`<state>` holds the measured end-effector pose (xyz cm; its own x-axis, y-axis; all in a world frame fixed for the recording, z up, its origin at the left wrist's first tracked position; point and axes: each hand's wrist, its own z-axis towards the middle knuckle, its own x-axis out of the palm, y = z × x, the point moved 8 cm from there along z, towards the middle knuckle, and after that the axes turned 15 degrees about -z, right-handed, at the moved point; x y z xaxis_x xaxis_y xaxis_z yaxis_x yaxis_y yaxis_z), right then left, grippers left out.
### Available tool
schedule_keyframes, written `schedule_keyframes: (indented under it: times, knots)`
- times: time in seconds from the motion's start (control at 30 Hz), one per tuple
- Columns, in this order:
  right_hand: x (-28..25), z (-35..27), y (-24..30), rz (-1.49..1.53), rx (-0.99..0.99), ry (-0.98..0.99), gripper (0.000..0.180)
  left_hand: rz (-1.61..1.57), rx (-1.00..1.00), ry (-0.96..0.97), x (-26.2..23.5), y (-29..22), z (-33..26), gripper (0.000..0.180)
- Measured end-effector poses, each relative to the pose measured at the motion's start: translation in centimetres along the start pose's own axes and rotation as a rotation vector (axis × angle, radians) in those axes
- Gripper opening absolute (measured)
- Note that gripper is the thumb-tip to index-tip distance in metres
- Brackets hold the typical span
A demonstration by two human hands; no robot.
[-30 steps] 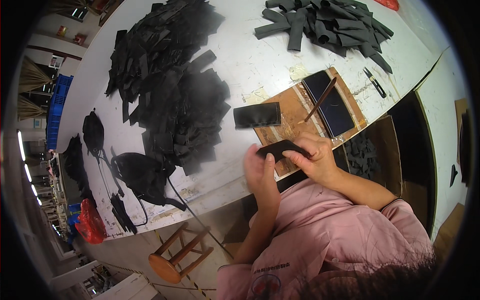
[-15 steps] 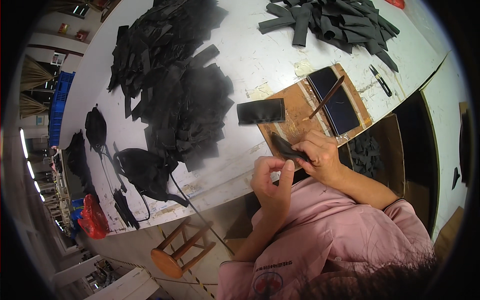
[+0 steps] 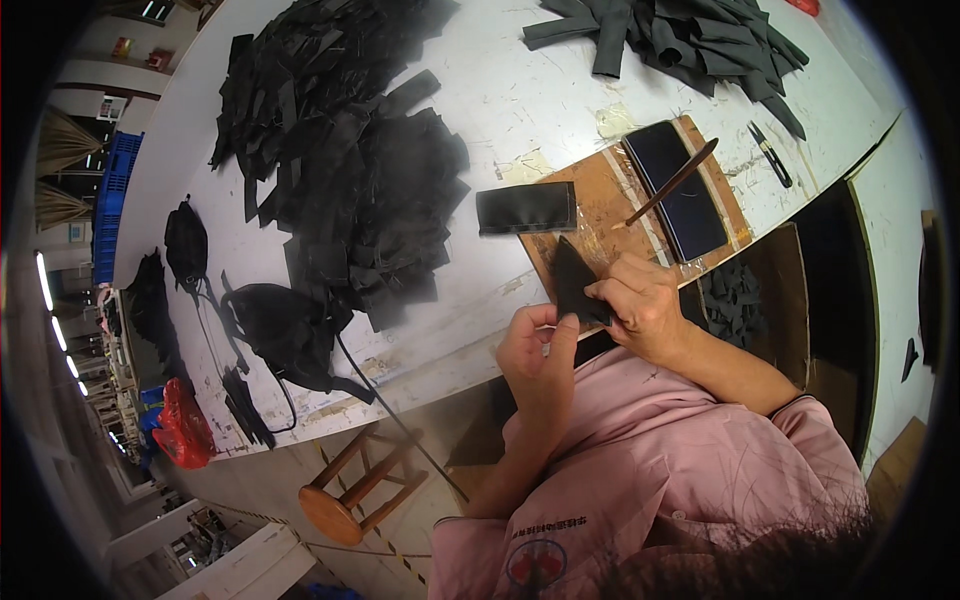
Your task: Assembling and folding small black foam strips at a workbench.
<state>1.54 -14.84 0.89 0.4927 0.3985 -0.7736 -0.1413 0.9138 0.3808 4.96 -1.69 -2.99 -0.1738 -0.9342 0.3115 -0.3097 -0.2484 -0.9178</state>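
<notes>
Between my two hands is a small black fabric piece [image 3: 574, 277], spread to a pointed shape over the near edge of a brown board [image 3: 590, 205]. My left hand [image 3: 538, 350] pinches its lower left corner between thumb and forefinger. My right hand [image 3: 648, 308] grips its right side, fingers curled and partly hidden. Just beyond lies a flat black rectangular fabric piece [image 3: 526, 208], partly over the board's left edge. A slim brown stick [image 3: 675, 180] stands tilted up from the board, beside a dark-screened phone [image 3: 678, 190] lying on it.
A large heap of black fabric pieces [image 3: 360, 190] covers the table's middle left; rolled black strips [image 3: 690, 40] lie at the far right. A black-handled cutter [image 3: 770, 155], black pouches with cords [image 3: 280, 330], a red plastic bag [image 3: 184, 425], a wooden stool [image 3: 335, 512] and a carton of scraps [image 3: 735, 300] surround me.
My left thumb and forefinger have closed on the fabric's lower corner. The piece, folded narrow before, now shows a broader flat face with its tip pointing up.
</notes>
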Motion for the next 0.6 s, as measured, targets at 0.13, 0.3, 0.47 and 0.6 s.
schedule_keyframes:
  times: [0.13, 0.3, 0.47, 0.6]
  knots:
    - [0.1, -0.2, 0.7, -0.096, -0.086, -0.004, 0.025, -0.038, -0.063, -0.004, -0.5, 0.4, 0.6, 0.005]
    - [0.5, -0.1, 0.7, 0.047, -0.038, 0.163, 0.029, -0.089, -0.062, -0.075, -1.3, 0.4, 0.8, 0.007]
    - [0.0, 0.3, 0.1, 0.422, 0.201, 0.21, 0.043, 0.025, 0.061, 0.072, -0.7, -0.7, 0.5, 0.011]
    - [-0.3, 0.8, 0.7, 0.489, 0.176, 0.203, 0.021, 0.218, 0.177, 0.087, -0.2, -1.6, -0.1, 0.011]
